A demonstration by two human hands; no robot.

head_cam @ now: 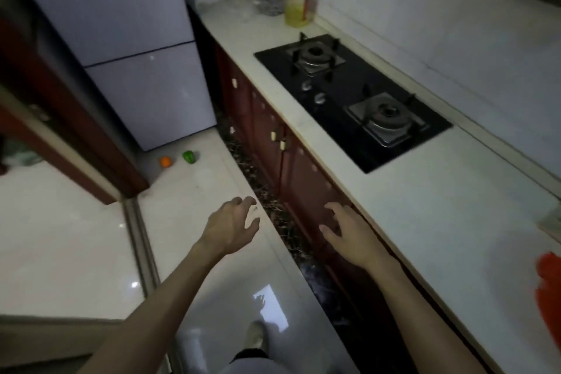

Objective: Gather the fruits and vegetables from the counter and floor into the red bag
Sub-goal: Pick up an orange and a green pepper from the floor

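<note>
An orange fruit (165, 162) and a green pepper (189, 157) lie on the pale floor at the foot of the fridge, side by side and a little apart. The red bag (549, 288) shows only as a corner on the counter at the right edge. My left hand (232, 225) hovers over the floor with its fingers spread and curled, holding nothing. My right hand (349, 232) is stretched out in front of the dark red cabinet doors, also spread and bare. Both hands are well short of the two items on the floor.
A white counter (425, 206) runs along the right with a black two-burner gas hob (352, 100). Bottles (299, 0) and dishes stand at its far end. A pale blue fridge (136, 48) stands ahead, a dark wooden door frame (76, 136) at left. My shoe (255, 335) is below.
</note>
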